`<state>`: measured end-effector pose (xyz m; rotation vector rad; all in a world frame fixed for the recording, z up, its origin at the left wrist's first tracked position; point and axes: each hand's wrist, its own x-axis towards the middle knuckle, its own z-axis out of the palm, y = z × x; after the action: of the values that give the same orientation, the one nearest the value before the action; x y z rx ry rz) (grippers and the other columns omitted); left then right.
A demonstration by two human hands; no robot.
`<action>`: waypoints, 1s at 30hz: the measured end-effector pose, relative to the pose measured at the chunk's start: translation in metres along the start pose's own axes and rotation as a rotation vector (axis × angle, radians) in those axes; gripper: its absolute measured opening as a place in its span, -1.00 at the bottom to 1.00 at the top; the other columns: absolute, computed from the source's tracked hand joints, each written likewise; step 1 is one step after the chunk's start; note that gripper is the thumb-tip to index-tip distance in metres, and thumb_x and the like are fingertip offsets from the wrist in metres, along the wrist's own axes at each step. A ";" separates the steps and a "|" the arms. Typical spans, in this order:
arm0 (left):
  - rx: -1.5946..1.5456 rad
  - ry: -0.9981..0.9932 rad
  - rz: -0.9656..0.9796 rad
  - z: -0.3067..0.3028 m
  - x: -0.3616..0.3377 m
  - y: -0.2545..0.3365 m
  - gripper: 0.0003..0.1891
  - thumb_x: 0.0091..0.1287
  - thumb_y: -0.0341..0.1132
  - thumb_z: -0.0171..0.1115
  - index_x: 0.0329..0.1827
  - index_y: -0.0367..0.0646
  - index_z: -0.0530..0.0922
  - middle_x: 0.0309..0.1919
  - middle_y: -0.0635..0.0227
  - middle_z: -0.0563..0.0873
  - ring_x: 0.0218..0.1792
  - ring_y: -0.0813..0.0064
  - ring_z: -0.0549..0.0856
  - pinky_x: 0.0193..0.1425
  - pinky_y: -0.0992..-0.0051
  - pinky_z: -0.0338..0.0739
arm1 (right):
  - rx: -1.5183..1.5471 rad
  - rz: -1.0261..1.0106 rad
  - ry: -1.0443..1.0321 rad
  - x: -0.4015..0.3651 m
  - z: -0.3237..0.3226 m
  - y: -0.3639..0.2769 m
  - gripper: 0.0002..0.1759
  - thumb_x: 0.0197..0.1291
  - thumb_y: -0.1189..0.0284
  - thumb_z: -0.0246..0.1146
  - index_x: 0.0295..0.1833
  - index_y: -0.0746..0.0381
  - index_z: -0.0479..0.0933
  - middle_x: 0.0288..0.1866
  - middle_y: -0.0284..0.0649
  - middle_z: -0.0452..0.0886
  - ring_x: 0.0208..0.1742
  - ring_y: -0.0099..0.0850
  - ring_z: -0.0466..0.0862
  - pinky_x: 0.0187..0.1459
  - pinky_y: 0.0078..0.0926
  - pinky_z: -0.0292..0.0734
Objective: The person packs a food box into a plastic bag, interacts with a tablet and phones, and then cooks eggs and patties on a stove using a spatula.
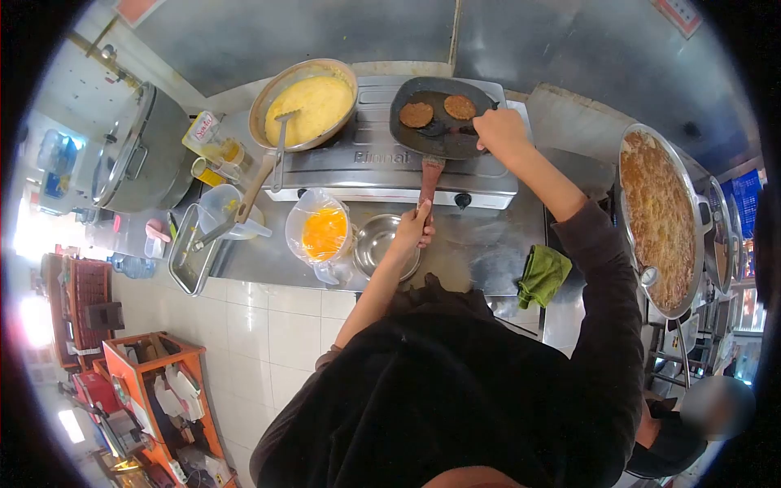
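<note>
My left hand [413,229] is closed around the reddish-brown handle [432,175] of a dark square frying pan [411,140] on the right burner of the stove. Two round brown patties, one on the left [416,115] and one on the right [460,106], lie in the pan. My right hand [500,132] reaches over the pan's right edge, its fingers wrapped round the handle of a black spatula [439,128]. The spatula's blade rests low in the pan, below the patties.
On the left burner stands a pan of yellow mixture [313,93] with a metal turner [281,146]. In front are a plastic-lined tub [324,229], a steel bowl [379,244] and a green cloth [543,275]. A large filled pan [661,220] stands right; a person [667,443] is lower right.
</note>
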<state>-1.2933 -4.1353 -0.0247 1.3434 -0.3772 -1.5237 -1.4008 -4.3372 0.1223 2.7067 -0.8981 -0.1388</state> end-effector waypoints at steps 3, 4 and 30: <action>0.016 0.000 0.009 0.001 -0.003 0.003 -0.55 0.34 0.14 0.01 -0.46 -0.09 0.35 -0.73 0.54 0.33 -0.78 0.71 0.23 -0.72 0.61 0.03 | 0.033 0.025 0.089 0.010 0.031 -0.009 -0.75 -0.17 0.28 0.40 -0.33 0.15 0.65 -0.43 -0.21 0.66 -0.36 -0.28 0.69 -0.39 -0.33 0.53; 0.018 -0.001 0.004 0.000 -0.003 0.003 -0.55 0.34 0.14 0.01 -0.46 -0.09 0.34 -0.73 0.54 0.33 -0.78 0.70 0.23 -0.72 0.60 0.02 | 0.033 0.022 0.097 0.010 0.038 -0.012 -0.75 -0.17 0.28 0.40 -0.33 0.15 0.65 -0.43 -0.21 0.66 -0.36 -0.28 0.69 -0.39 -0.33 0.53; 0.012 -0.003 -0.014 0.002 -0.003 0.003 -0.53 0.31 0.17 0.04 -0.42 -0.09 0.35 -0.70 0.56 0.33 -0.75 0.74 0.24 -0.71 0.65 0.02 | 1.462 0.647 -0.148 -0.158 0.019 0.028 -0.53 0.16 0.16 0.28 0.13 0.17 0.52 -0.66 -0.51 0.31 -0.71 -0.77 0.21 -0.71 -0.76 0.03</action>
<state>-1.2940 -4.1346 -0.0204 1.3562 -0.3798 -1.5375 -1.5466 -4.2686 0.1129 3.2414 -2.6304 0.7432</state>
